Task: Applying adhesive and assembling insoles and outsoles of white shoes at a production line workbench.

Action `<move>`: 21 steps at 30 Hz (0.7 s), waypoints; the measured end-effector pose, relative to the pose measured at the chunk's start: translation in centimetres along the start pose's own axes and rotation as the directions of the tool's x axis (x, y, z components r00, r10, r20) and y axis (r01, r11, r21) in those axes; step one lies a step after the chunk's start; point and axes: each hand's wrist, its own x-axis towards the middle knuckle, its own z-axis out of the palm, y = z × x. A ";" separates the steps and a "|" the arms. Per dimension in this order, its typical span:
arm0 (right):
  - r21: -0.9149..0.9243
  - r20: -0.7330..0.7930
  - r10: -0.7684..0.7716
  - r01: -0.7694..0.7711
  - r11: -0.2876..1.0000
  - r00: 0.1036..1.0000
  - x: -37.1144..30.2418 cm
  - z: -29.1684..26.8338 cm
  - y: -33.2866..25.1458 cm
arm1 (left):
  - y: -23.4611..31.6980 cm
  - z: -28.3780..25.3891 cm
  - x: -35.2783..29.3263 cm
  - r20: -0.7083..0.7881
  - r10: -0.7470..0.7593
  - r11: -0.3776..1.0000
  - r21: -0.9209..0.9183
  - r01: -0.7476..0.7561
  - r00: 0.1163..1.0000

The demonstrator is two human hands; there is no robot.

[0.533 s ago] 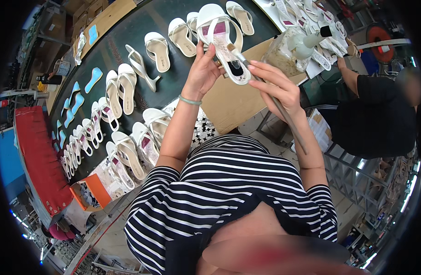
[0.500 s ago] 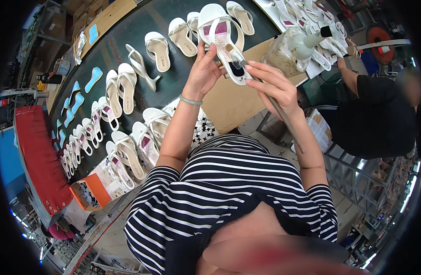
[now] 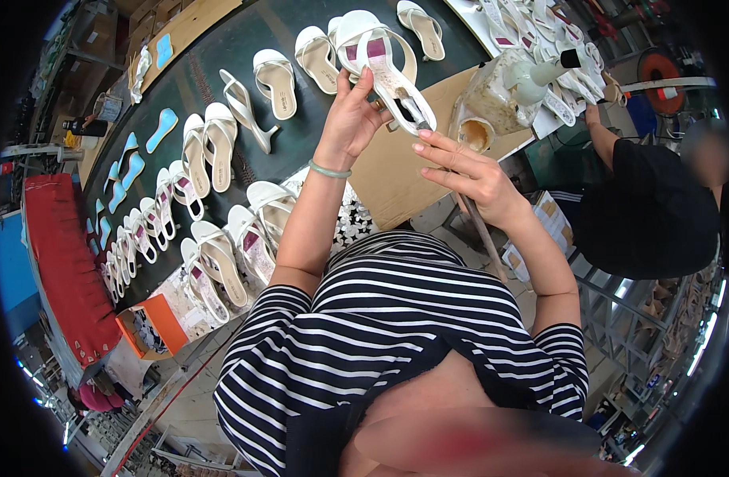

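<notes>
My left hand, with a pale green bangle at its wrist, grips a white strappy sandal by the side. The sandal is held over the table, its insole facing up, with a purple patch near the toe. A long thin brush is in the closed fingers of my right hand. Its bristle end lies on the heel half of the insole. Beside the sandal stands a glue-crusted pot with a brownish round mouth. A pale bottle with a black cap is by it.
White heeled sandals stand in rows across the dark green table. Blue insole-shaped pieces lie to the left. Cardboard covers the near edge. An orange box is at lower left; a person in black is at right.
The brush tip has slid along the insole toward the heel, and my right hand has moved slightly down. The sandal has shifted a little left. The pot's mouth now shows.
</notes>
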 end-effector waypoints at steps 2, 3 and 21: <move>0.004 0.017 -0.010 0.010 1.000 1.000 -0.1 -0.5 0.0 | 0.1 -0.1 0.0 -0.008 -0.009 1.000 -0.003 0.009 1.000; 0.009 0.034 -0.022 0.022 1.000 0.999 -0.1 -0.8 -0.1 | 0.2 -0.2 0.1 -0.020 -0.014 1.000 0.002 0.014 1.000; 0.357 -0.514 0.252 -0.063 0.932 0.820 -0.3 -4.5 0.0 | 0.8 0.1 -0.3 0.134 0.007 0.997 0.070 -0.016 0.991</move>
